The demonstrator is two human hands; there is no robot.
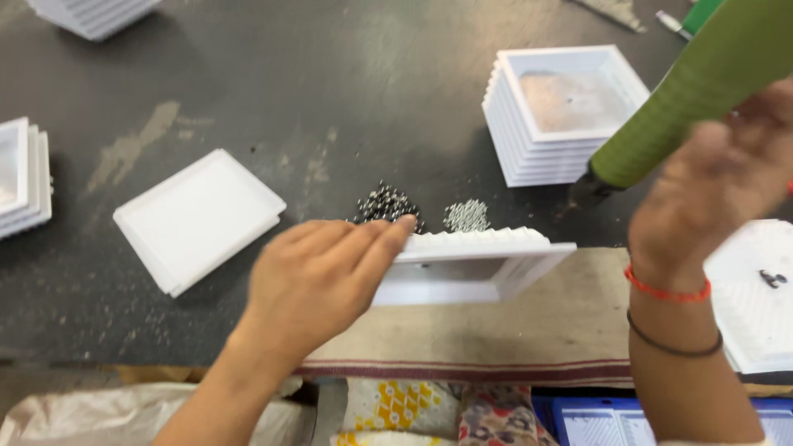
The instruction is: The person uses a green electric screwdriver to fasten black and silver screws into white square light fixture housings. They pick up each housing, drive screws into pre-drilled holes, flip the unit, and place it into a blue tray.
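Low in the frame's centre the left hand (318, 281) pinches a white ribbed frame (475, 264) tilted on edge, seemingly to steady it, while at right the right hand (719, 177) wraps a green-handled tool (694, 91), beyond small screw piles (388, 202)

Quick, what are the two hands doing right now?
Left hand: closed on the edge of a white ribbed frame.
Right hand: holding a green tool.

A white ribbed frame (475, 264) sits tilted on the dark table's near edge, open face toward the camera. A green ribbed tool (694, 91) slants above, tip down.
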